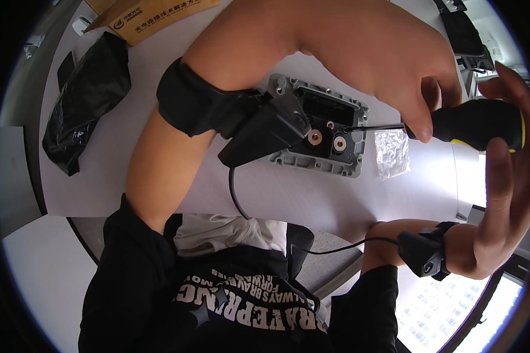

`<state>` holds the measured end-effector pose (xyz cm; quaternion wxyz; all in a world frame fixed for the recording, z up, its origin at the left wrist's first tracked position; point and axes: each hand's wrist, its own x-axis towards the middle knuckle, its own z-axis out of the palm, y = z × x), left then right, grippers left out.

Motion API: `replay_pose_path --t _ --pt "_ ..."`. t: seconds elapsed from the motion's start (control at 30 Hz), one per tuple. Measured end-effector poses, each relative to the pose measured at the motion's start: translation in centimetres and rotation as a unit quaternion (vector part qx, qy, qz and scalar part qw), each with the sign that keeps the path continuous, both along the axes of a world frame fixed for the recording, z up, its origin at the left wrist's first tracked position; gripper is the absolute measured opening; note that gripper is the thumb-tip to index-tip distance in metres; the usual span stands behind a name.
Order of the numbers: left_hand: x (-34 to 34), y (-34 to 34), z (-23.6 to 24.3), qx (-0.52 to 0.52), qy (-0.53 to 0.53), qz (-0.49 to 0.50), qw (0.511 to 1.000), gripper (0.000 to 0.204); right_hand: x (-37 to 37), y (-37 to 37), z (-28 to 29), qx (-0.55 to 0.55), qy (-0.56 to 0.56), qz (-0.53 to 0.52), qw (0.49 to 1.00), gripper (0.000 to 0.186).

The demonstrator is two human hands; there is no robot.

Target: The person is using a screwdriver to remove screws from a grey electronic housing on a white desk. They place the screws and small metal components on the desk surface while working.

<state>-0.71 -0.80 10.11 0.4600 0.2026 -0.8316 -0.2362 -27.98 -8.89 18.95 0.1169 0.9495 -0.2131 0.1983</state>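
A black screwdriver (pixel 483 125) with yellow trim lies sideways in the air, its thin shaft pointing left. My left hand (pixel 383 73) reaches across from the left and pinches the front of the handle near the shaft. Round the handle's rear end curl the fingers of my right hand (pixel 506 176). The shaft's tip reaches a small brass-coloured screw (pixel 330 125) in a grey metal connector housing (pixel 318 163); whether it touches cannot be made out. Two round white terminals with brass centres sit beside that screw in the housing's black insert. Part of the housing is hidden behind my left wrist device.
A clear plastic bag (pixel 392 154) lies right of the housing on the pale table (pixel 265 194). At left rests a black plastic bag (pixel 91 97), with a cardboard box (pixel 159 20) behind it. Wrist devices (pixel 271 126) with cables are strapped to both arms.
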Motion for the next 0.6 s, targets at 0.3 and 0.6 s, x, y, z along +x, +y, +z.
replay_pose_path --t 0.3,0.6 --pt "0.5 -0.6 4.8 0.245 -0.152 0.025 0.957 0.042 0.5 -0.1 0.5 0.000 -0.002 -0.001 1.000 0.079" --pt "0.2 -1.4 1.1 0.018 -0.010 -0.048 0.999 0.040 0.3 -0.3 0.2 -0.002 0.004 -0.004 1.000 0.078"
